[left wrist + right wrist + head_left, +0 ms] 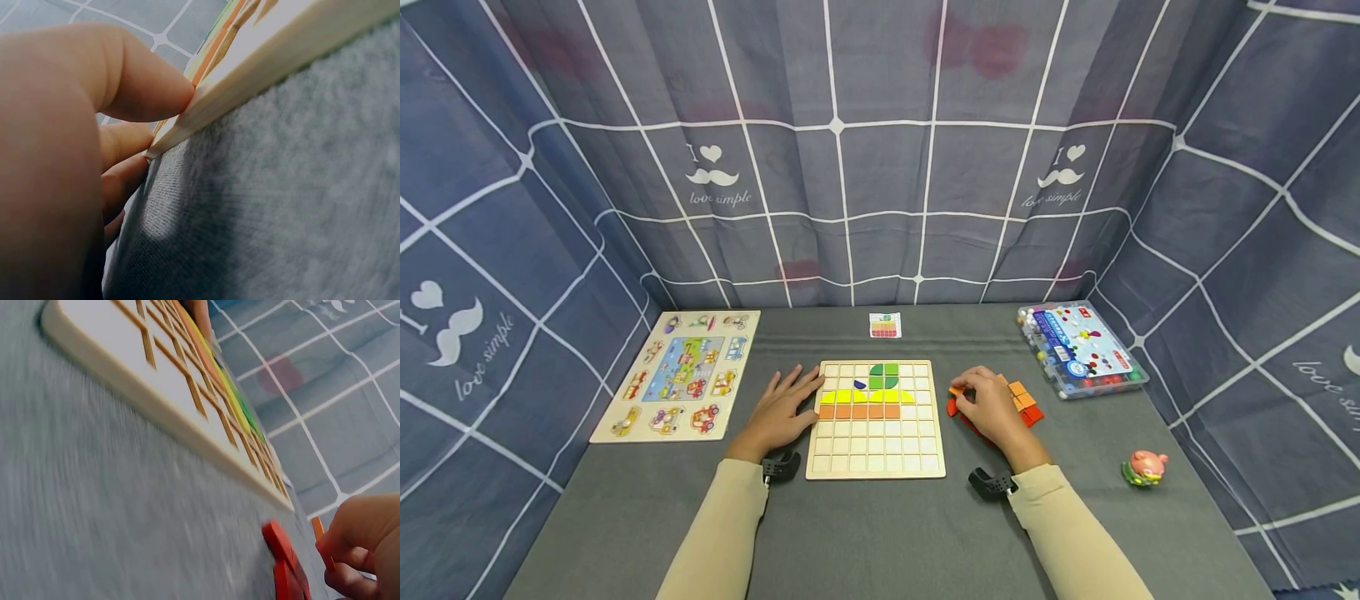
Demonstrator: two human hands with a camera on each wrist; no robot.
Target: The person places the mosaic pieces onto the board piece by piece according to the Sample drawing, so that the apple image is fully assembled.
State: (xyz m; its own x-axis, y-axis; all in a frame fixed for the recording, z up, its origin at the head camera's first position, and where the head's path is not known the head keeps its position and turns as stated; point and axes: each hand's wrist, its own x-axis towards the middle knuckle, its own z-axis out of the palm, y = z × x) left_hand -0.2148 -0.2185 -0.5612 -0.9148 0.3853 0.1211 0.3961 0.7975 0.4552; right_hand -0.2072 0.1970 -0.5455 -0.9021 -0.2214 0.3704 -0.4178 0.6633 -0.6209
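Note:
A wooden grid board lies in the middle of the table. A row of orange tiles, a row of yellow pieces, green pieces and a small dark blue piece sit on it. My left hand rests at the board's left edge, thumb and fingertips touching it with fingers extended. Right of the board, my right hand pinches a small orange tile over the loose pieces. Red tiles lie just below those fingers; more orange tiles are partly hidden behind the hand.
A small picture card lies behind the board. To the left is a picture puzzle board. A clear plastic case of colored beads sits at the back right, and a pink pig figurine stands nearer on the right.

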